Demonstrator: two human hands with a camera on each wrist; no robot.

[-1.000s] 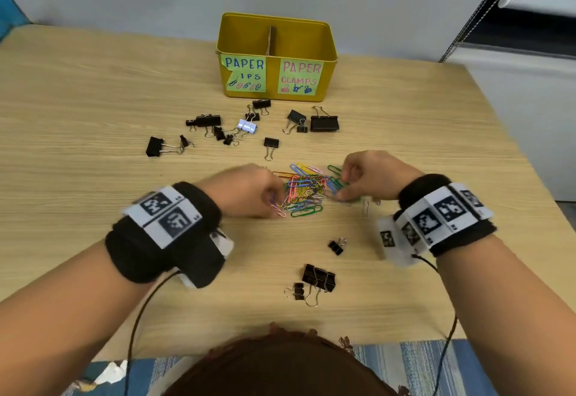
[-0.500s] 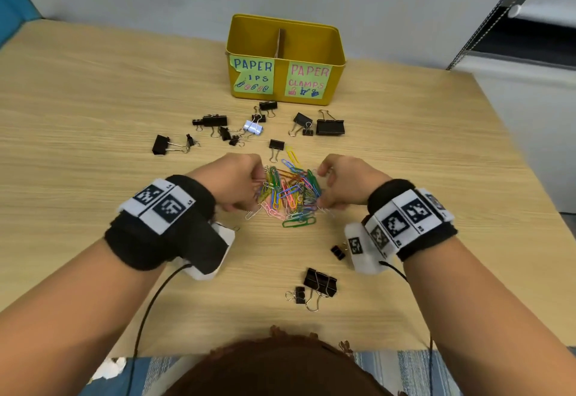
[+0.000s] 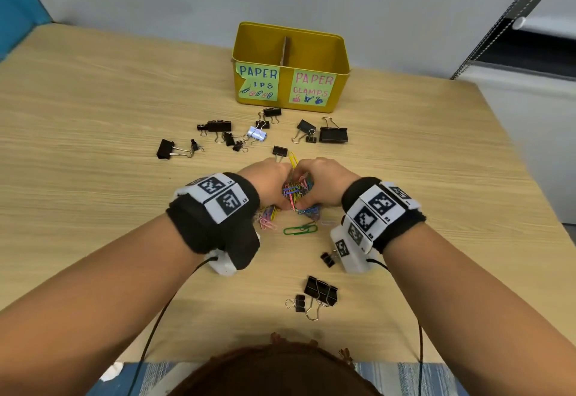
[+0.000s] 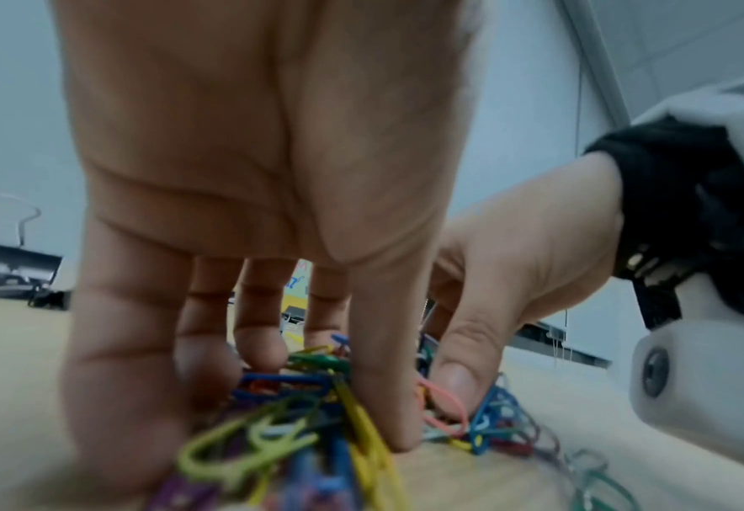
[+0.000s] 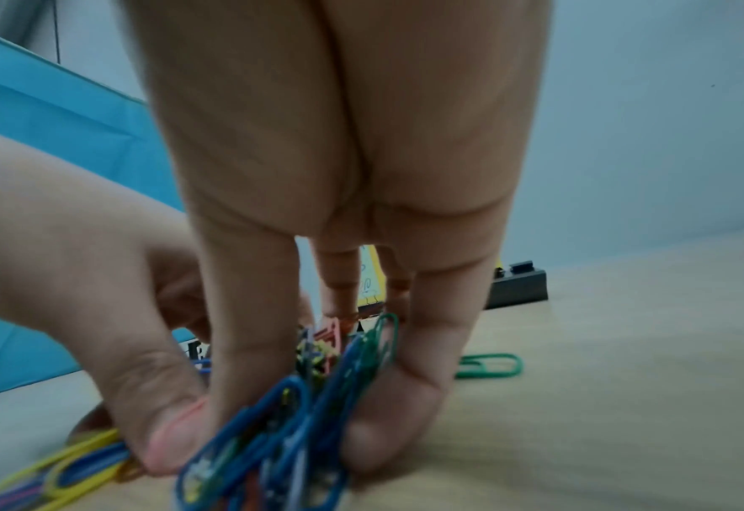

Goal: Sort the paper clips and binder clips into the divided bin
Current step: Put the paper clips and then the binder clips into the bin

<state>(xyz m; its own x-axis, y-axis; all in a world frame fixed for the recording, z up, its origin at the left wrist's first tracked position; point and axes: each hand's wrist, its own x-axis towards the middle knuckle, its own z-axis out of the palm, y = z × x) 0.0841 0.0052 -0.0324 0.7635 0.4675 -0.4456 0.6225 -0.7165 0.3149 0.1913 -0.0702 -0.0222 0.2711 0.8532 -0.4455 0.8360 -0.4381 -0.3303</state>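
Hands meet over the pile of coloured paper clips (image 3: 296, 191) at table (image 3: 93, 115) centre. Left hand (image 3: 265, 182) and right hand (image 3: 324, 177) both curl fingers and thumb around the heap, squeezing it between them; fingertips (image 4: 388, 425) press down to the wood. Loose strays lie just nearer the person: a green paper clip (image 3: 300, 228) and some pink ones (image 3: 266, 224). Black binder clips (image 3: 218, 125) lie scattered between the hands and the yellow divided bin (image 3: 290, 65) at the far edge; 3 more (image 3: 321, 291) lie near the person. Bin labels read PAPER ..IPS on the left compartment, PAPER CLAMPS on the right.
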